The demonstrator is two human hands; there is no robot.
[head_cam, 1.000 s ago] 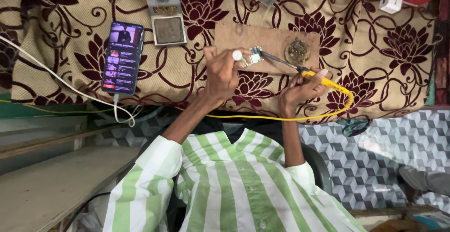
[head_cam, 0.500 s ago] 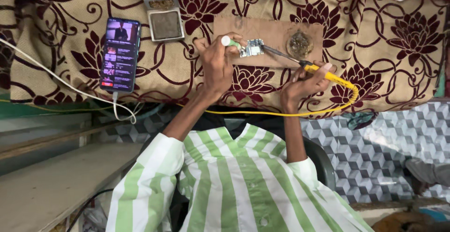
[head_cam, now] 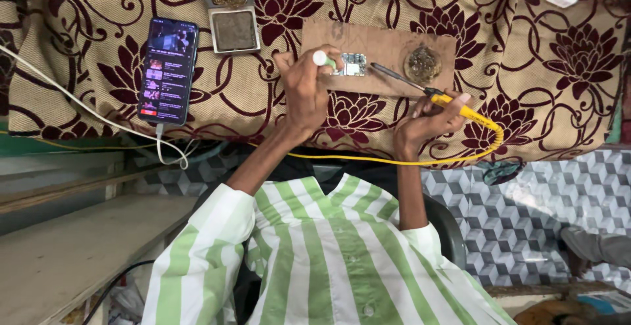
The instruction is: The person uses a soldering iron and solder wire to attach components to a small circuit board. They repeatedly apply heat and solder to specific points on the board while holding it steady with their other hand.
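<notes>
The left hand [head_cam: 305, 92] lay on a brown board [head_cam: 388, 42] that sat on a cloth [head_cam: 526, 88] patterned with dark red flowers. Its fingers were curled around a small white and green tube [head_cam: 322, 58], and its fingertips seemed to press on the edge of a small circuit board [head_cam: 353, 65] resting on the brown board; how firmly they held it could not be told from this angle. The right hand [head_cam: 427, 118] was closed around the yellow handle of a soldering iron [head_cam: 437, 95], whose thin metal tip pointed toward the circuit board and ended just beside it. A yellow cord [head_cam: 394, 161] ran from the handle across the cloth. A round tin [head_cam: 422, 64] stood on the brown board near the iron's tip. A phone [head_cam: 167, 70] with a lit screen lay well to the left, a white cable [head_cam: 79, 108] plugged into it.
</notes>
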